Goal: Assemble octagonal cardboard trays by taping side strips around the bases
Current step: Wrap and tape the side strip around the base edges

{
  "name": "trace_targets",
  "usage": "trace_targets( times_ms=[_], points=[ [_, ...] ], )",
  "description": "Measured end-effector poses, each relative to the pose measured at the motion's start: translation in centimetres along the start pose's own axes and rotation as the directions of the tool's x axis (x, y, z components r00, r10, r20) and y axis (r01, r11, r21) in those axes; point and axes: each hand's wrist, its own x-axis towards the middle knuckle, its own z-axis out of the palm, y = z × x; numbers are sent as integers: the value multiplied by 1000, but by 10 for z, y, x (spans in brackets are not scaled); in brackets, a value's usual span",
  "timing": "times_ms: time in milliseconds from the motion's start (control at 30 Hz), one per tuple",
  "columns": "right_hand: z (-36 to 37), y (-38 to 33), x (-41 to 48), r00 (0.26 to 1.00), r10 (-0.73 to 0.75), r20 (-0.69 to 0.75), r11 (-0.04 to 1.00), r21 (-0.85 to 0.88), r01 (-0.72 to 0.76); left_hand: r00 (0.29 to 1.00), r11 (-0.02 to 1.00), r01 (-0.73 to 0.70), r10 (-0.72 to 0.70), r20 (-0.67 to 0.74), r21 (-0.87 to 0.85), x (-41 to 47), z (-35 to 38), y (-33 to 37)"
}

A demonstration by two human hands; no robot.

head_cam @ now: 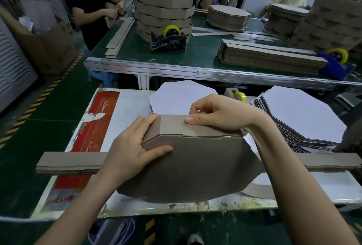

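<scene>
Your left hand (135,146) clamped the side strip (195,127) at 10 o'clock of the base (192,168), thumb flat on it. Your right hand (217,113) pinched the strip's upper edge at 12. Base lay centred on the worktop (127,103).

This is looking like a cardboard-packaging factory floor: a stack of brown octagonal cardboard trays (162,9), a bundle of long brown cardboard strips (270,58) and a black tape dispenser with a yellow roll (168,42) are sitting on a green aluminium-edged surface (195,52). Other people (92,9) are working around it, and yellow-and-black hazard striping (39,99) is running along the green floor (62,107).
</scene>
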Motion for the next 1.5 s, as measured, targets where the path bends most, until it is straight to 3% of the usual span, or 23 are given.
trace_targets(
  times_ms=[267, 400, 533, 667, 833, 1033, 1200, 1400, 1500],
  points=[
    [-4, -1, -2, 1000, -3, 31, 1000, 15, 3, 991, 992, -98, 104, -79, 81, 12, -5, 34],
    [-4, -2, -2, 999, -29, 44, 999, -11, 30, 988, 972, -152, 148, 40, 179, 29, -3, 61],
    [-12, 0, -3, 998, -22, 57, 1000, -8, 23, 988, 982, -126, 112, 102, 139, 30, 1, 61],
    [-13, 1, 3, 998, 1, 66, 999, -43, 2, 984, 982, -171, 166, 69, 81, 30, 2, 55],
    [-10, 0, 10, 997, -8, 78, 999, -46, 12, 994, 995, -100, 100, 49, -4, 25, 2, 46],
    [-5, 6, 11, 997, -18, 70, 997, -75, 23, 995, 996, -88, 86, 57, 32, 22, 2, 42],
    [0, 8, 7, 999, -40, 34, 998, -40, 41, 987, 982, -159, 161, -14, 104, 21, 3, 43],
    [-4, 8, 3, 999, -37, 38, 998, -52, 39, 983, 982, -186, 186, -1, 29, 20, 5, 39],
    [-9, 11, -2, 999, -26, 46, 1000, -10, 26, 991, 992, -125, 124, 42, 8, 16, 3, 29]
  ],
)
